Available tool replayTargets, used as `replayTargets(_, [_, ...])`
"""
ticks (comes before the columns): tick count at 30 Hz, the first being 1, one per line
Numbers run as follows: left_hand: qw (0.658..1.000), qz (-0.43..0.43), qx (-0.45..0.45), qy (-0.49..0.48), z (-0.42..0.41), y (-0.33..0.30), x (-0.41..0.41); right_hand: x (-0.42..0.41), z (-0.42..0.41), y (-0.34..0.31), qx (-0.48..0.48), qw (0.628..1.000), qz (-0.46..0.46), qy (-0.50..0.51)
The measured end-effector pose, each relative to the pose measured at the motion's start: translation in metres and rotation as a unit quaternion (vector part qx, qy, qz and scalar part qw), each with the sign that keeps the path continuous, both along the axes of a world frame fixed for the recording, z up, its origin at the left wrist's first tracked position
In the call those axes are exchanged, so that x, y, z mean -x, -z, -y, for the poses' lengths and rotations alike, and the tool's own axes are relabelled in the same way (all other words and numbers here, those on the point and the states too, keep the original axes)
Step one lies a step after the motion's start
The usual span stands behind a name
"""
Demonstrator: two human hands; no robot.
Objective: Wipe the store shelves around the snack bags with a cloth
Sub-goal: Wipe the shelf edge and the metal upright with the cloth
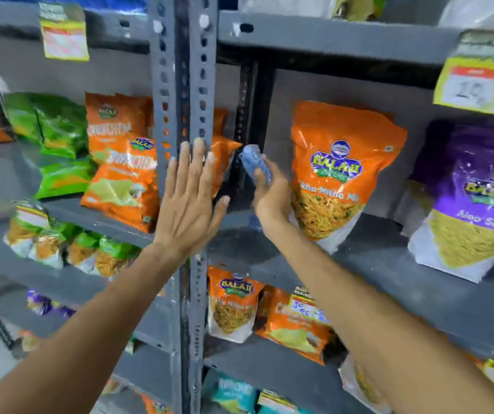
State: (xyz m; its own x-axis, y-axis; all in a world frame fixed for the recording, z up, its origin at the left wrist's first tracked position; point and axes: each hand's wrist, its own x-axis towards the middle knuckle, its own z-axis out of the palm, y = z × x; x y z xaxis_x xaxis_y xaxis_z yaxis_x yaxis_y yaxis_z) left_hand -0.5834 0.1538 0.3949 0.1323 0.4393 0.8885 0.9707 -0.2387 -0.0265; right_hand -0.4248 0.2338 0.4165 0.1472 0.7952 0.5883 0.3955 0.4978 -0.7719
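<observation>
My right hand (271,195) grips a bunched blue cloth (254,164) and holds it against the dark inner upright at the left end of the grey shelf (389,255). Just right of that hand stands a large orange snack bag (338,174), touching my wrist. My left hand (192,198) lies flat and open, fingers spread, on the perforated grey shelf post (180,85). A purple snack bag (466,201) stands farther right on the same shelf.
Orange bags (120,174) and green bags (57,135) lean on the left bay's shelf. More orange bags (233,303) sit on the shelf below. Yellow price tags (478,79) hang from the upper shelf edge. Bare shelf surface lies between the orange and purple bags.
</observation>
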Motion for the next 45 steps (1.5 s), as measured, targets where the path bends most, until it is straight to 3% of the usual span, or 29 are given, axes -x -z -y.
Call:
replayTargets(7, [0.997, 0.018, -0.070, 0.042, -0.027, 0.013, 0.007, 0.027, -0.083, 0.009, 0.120, 0.988, 0.046, 0.081])
replayTargets(14, [0.991, 0.023, -0.118, 0.059, -0.036, 0.020, 0.008, 0.015, -0.135, 0.033, 0.284, 0.909, 0.290, 0.096])
replayTargets(20, [0.989, 0.032, -0.124, 0.067, -0.034, 0.019, 0.007, 0.025, -0.095, 0.045, 0.250, 0.906, 0.340, 0.029])
replayTargets(24, [0.989, 0.034, -0.130, 0.064, -0.033, 0.019, 0.007, 0.025, -0.026, 0.041, 0.196, 0.899, 0.388, -0.055])
replayTargets(27, [0.990, 0.036, -0.121, 0.066, -0.032, 0.019, 0.007, 0.019, 0.019, 0.043, 0.183, 0.888, 0.418, -0.061])
replayTargets(32, [0.991, 0.033, -0.112, 0.069, -0.031, 0.019, 0.008, -0.007, 0.065, 0.047, 0.182, 0.918, 0.338, -0.097])
replayTargets(36, [0.991, 0.032, -0.116, 0.065, -0.034, 0.020, 0.009, -0.009, 0.023, 0.032, 0.180, 0.951, 0.241, -0.072])
replayTargets(39, [0.990, 0.030, -0.124, 0.063, -0.035, 0.021, 0.008, 0.003, -0.033, 0.023, 0.171, 0.942, 0.288, -0.026])
replayTargets(45, [0.990, 0.033, -0.124, 0.053, -0.036, 0.021, 0.007, 0.027, -0.063, 0.039, 0.211, 0.899, 0.377, -0.068])
